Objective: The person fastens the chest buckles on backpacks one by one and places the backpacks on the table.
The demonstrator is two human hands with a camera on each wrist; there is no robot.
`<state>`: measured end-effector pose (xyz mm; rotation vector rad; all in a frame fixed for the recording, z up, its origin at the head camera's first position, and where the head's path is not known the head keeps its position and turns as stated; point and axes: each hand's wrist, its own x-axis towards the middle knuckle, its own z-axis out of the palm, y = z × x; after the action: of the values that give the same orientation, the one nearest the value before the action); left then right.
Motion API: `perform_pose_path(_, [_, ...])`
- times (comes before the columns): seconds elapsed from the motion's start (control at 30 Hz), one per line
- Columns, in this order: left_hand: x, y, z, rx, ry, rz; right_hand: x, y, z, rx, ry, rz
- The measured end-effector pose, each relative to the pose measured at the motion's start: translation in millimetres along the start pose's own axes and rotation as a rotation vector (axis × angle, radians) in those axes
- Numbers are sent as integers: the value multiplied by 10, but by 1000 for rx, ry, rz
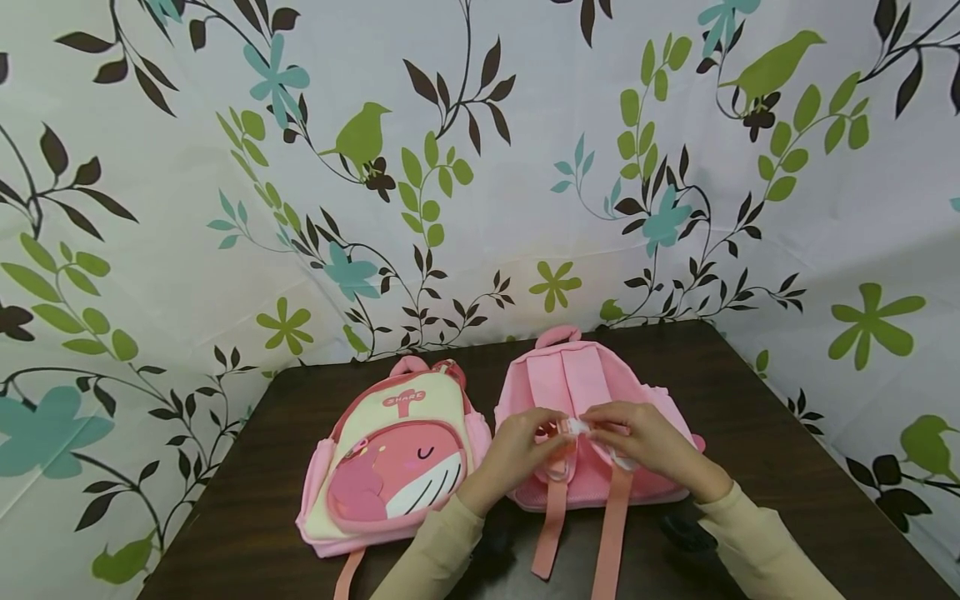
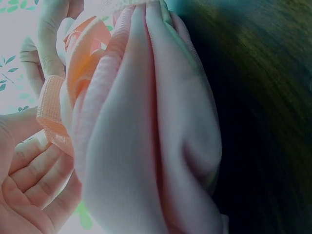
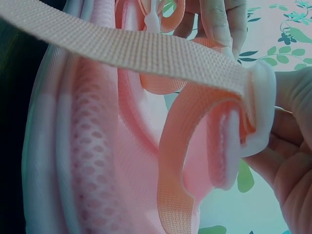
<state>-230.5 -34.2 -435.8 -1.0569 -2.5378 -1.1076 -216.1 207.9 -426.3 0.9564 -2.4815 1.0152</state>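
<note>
A pink backpack [image 1: 555,379] lies with its back panel and shoulder straps facing up. Over its middle, both hands meet at a small white buckle [image 1: 574,426]. My left hand [image 1: 517,450] pinches the buckle's left side, where peach webbing [image 2: 52,109] runs at the fingers in the left wrist view. From the other side my right hand [image 1: 652,437] pinches the buckle with thumb and fingertips. In the right wrist view a white strap adjuster [image 3: 261,107], threaded with peach webbing, hangs close to the right hand. The fingers partly hide the buckle.
A second backpack [image 1: 442,400], cream and pink with a whale on its front pocket, lies to the left. Two loose peach straps [image 1: 613,533] trail toward the front of the dark wooden table [image 1: 247,483]. Behind hangs a patterned cloth [image 1: 480,208].
</note>
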Motion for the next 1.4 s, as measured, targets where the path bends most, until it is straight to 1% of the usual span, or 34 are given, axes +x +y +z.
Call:
perform_pose_path(0.2, [-3,-2,17,3,14,26,4,0,9,10,-8,-15])
perform_pose_path(0.3, [0,-6,30,10,20,36,8,-5,7,20,-22,-8])
perform_pose_path(0.47, [4,-3,33,13,22,30,11,-18,-4,15,-38,6])
perform_pose_path(0.57, [3,4,29,3,15,22,10,-23,-12,12,-42,-3])
perform_pose_path(0.73, [-5,15,38,22,-7,1,10,-10,-12,28,-55,-19])
perform_pose_path(0.9, [-7,8,64,56,-23,-8,8,-4,-9,44,-90,-19])
perform_pose_path(1.13, [-8,-16,104,57,-51,-11,-11,22,10,38,-124,15])
perform_pose_path(1.4, [-29,-92,157,65,-131,-60,-41,105,128,38,-175,54])
